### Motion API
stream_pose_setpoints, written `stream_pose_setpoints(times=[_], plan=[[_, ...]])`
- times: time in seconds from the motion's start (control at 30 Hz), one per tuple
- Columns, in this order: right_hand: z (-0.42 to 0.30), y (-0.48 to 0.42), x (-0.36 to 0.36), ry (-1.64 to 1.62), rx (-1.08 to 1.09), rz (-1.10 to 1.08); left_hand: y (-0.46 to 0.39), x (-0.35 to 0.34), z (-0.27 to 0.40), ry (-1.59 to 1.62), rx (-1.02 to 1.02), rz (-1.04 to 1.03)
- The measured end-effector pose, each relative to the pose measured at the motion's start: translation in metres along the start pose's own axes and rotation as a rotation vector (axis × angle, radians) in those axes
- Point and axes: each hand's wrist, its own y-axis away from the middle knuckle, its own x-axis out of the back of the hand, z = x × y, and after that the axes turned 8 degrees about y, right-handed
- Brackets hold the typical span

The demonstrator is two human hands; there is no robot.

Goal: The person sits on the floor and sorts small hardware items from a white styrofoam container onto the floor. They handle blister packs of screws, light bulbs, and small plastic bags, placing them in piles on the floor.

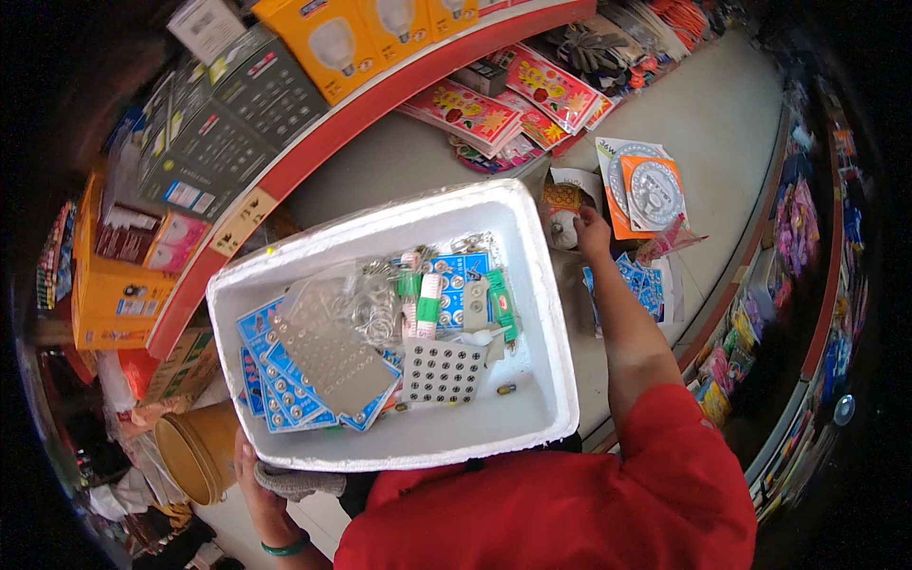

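A white foam box (554,320) lies across the person's front, holding blue cards of snap buttons (285,388), a sheet of black-marked pieces (443,372), a clear plastic bag (370,310) and rolled tape measures (429,306). My left hand (253,474) is at the box's near left corner, its fingers partly hidden beneath the rim, beside a grey knitted cloth (303,482). Beyond the box's right side, my right hand (593,234) reaches to a small open container; its fingertips touch or almost touch a round white object (564,229) there. Whether they grip it is unclear.
A shelf with a red edge (285,174) carries boxed bulbs (335,46) and dark boxes (239,121). Red printed packets (463,114) lie on the floor, with carded ring lights (652,192) and more blue cards (634,285) at right. A yellow bucket (199,456) stands at lower left.
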Motion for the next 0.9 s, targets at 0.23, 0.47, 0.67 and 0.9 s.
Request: stream_pose_setpoints(times=[0.23, 0.47, 0.67, 0.9], plan=[[-0.172, 0.036, 0.139, -0.745, 0.224, 0.135, 0.002, -0.003, 0.0, 0.037, 0.003, 0.045], [-0.315, 0.138, 0.219, -0.266, 0.969, -0.24, 0.008, -0.003, 0.006, 0.015, -0.027, 0.024], [-0.351, 0.179, 0.204, 0.149, 1.131, -0.62, 0.011, 0.018, -0.001, 0.017, -0.037, -0.031], [-0.379, 0.232, 0.173, 0.299, 1.175, -0.713, 0.02, 0.015, 0.003, 0.002, -0.085, -0.043]])
